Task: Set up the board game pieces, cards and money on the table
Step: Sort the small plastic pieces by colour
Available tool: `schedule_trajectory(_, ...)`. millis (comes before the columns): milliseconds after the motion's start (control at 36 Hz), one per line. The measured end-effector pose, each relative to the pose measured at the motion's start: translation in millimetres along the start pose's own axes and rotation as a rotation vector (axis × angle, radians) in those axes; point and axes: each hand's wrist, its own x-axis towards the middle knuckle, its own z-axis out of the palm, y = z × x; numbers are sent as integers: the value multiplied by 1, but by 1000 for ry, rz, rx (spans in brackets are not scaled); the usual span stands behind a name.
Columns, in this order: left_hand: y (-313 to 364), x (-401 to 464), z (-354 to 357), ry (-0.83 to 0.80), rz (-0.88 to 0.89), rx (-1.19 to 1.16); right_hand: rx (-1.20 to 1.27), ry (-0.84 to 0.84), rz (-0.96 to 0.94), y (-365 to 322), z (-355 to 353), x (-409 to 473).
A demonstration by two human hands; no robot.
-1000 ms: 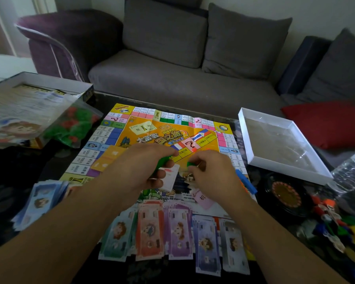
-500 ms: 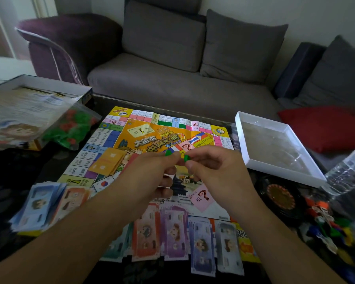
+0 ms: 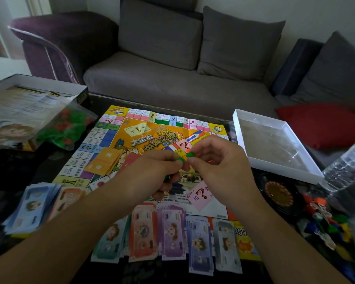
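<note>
Both hands meet above the middle of the board [image 3: 152,136], probably to fit or part small pieces. The left hand [image 3: 150,177] pinches a green piece [image 3: 181,160]; the right hand [image 3: 215,160] pinches another green piece [image 3: 190,154] just beside it. Money stacks [image 3: 172,232] lie along the near edge, within reach. The pieces' shape stays mostly hidden by fingers

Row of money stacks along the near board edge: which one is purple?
The purple money stack, third from the left in the row. It sits between the orange-red stack and the blue-violet stack; the row's end stacks are teal and grey.
</note>
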Motion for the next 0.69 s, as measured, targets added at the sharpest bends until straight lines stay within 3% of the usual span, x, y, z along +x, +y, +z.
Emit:
schedule_trajectory(278,-1,-2,2,-17,15,-69,-94,-24,-103,-3,3,-5)
schedule_trajectory(694,1,-2,-1,-47,4,-140,133,-80,-21,-15,-7,-5)
